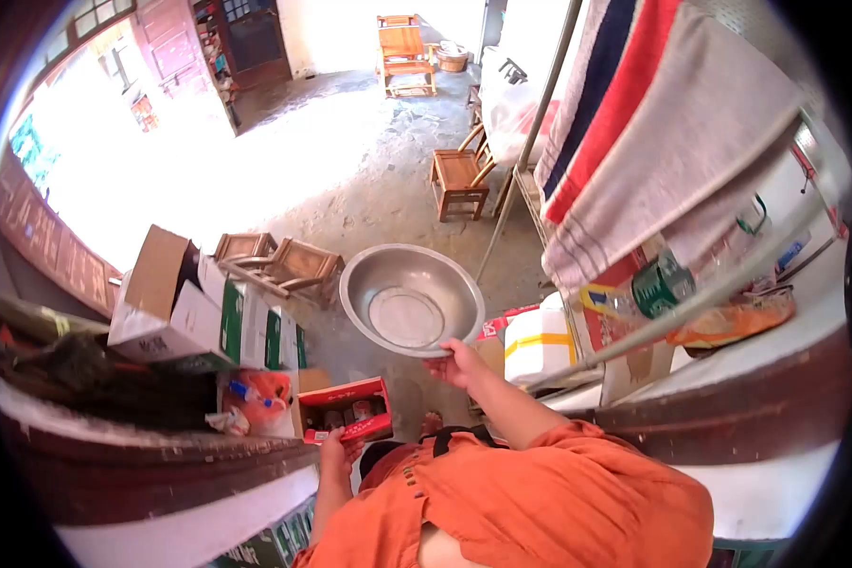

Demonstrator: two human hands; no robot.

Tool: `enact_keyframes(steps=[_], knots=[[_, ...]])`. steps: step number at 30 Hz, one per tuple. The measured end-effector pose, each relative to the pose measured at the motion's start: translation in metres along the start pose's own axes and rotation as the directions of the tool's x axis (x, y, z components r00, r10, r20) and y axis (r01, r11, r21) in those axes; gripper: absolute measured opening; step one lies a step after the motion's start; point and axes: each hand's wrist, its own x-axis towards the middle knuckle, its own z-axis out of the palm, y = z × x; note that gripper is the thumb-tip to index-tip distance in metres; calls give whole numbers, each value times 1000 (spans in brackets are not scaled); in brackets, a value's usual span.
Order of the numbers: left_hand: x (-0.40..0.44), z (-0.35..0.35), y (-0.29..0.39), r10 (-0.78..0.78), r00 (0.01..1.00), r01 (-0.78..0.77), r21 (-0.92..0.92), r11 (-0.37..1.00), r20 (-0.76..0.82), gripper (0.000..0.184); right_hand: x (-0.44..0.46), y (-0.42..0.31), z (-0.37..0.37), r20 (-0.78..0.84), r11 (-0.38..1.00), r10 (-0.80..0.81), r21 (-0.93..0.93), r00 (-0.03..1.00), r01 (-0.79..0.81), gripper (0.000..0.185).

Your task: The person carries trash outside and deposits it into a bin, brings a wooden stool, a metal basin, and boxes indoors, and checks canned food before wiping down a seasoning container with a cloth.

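A round metal basin is tilted toward me in the middle of the view, and it looks empty. My right hand grips its near rim, thumb and fingers closed on the edge. Lower down on the left, my left hand is beside my body with its fingers apart and nothing visible in it. Just beyond that hand is an open red box with several small items inside, too small to name.
Wooden stools and white-green cartons are on the left. A rack with hanging towels, bottles and a white box with yellow tape lines the right. Farther off are a wooden chair and a bamboo chair.
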Motion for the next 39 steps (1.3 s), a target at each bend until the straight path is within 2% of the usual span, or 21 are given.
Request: enact_keyframes(steps=[2,6,8,11,13,15,17,19,21,24,27,30,31,32,33,34,35,36,37,39], knots=[[3,27,43,52,998,-52,15,999,30,23,43,-35,28,-112,999,-24,40,993,29,24],[24,65,113,95,994,-95,-3,995,50,26,116,-89,56,-212,987,-45,141,976,76,19],[40,84,151,137,982,-131,-47,990,132,26,141,-113,56,-216,976,-58,191,975,101,20],[72,116,218,159,972,-168,39,985,175,25,172,-144,43,-228,960,-70,249,971,128,22],[96,140,263,141,970,-158,74,985,197,22,192,-169,35,-240,952,-93,263,966,157,23],[123,161,298,82,976,-118,174,978,200,22,200,-189,31,-363,951,-108,232,926,203,23],[151,183,327,54,969,-103,194,976,240,21,214,-209,31,-437,937,-146,226,887,266,23],[171,196,353,4,967,-68,241,968,256,21,229,-218,27,-483,902,-139,298,864,312,24],[186,219,389,10,962,-101,323,941,271,21,246,-232,25,-499,866,-121,369,858,336,24],[221,252,428,2,951,-104,312,944,310,24,270,-255,12,-541,809,-131,426,831,405,25],[259,280,452,39,960,-121,285,951,276,24,304,-287,-20,-597,770,-96,462,796,440,30],[304,305,470,36,938,-111,199,974,345,21,343,-317,-60,-643,751,-65,472,763,461,29],[317,318,477,46,961,-81,118,990,273,20,356,-336,-71,-702,758,-83,417,708,502,29],[317,341,490,40,960,-74,116,991,277,20,368,-358,-83,-754,759,-102,363,649,541,30],[312,352,502,23,963,-59,129,990,267,20,374,-373,-98,-708,748,-90,416,701,517,30],[319,362,511,-8,937,-19,74,997,350,19,385,-388,-109,-779,762,-94,344,619,549,31],[321,377,521,-15,940,-21,99,995,341,19,392,-400,-120,-810,764,-168,253,561,594,31],[317,396,528,80,962,-120,142,982,260,19,395,-416,-127,-875,770,-149,189,460,609,29],[315,419,533,175,966,-210,184,960,190,19,397,-430,-132,-883,771,-136,191,450,607,29],[330,452,539,106,951,-126,50,991,290,19,394,-465,-143,-940,765,-140,98,312,637,28]])
